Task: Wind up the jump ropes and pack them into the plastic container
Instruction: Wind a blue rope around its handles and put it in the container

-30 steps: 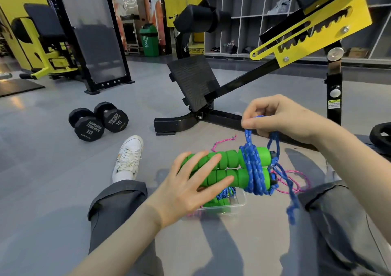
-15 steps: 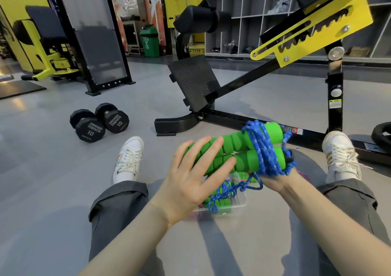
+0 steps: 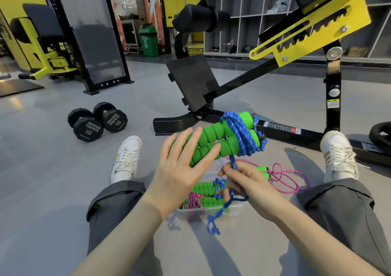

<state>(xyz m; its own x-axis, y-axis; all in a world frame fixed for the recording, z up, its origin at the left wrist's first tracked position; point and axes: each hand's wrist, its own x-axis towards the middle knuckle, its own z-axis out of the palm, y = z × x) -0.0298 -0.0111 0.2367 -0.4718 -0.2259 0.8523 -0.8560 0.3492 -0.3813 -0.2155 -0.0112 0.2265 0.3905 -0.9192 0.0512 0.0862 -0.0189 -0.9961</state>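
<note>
Grey gym floor (image 3: 42,170): dumbbells (image 3: 97,123) left, bench frame (image 3: 232,89) ahead. Left hand (image 3: 179,170) spread flat against green handles (image 3: 222,136). Right hand (image 3: 247,182) pinches blue rope (image 3: 241,134) tail over container (image 3: 232,209) between the legs. Pink rope (image 3: 289,178) just beside it.

One camera sits on my head. It looks forward and down, over my legs (image 3: 110,208) and out across the gray floor (image 3: 42,170). My left hand (image 3: 179,170) and right hand (image 3: 249,182) are very near it, in the middle of the frame. It sees wide: the dumbbells (image 3: 97,121) show at the left, the big black and yellow machine (image 3: 313,32) at the upper right, the shelves (image 3: 243,7) far back at the top.
</note>
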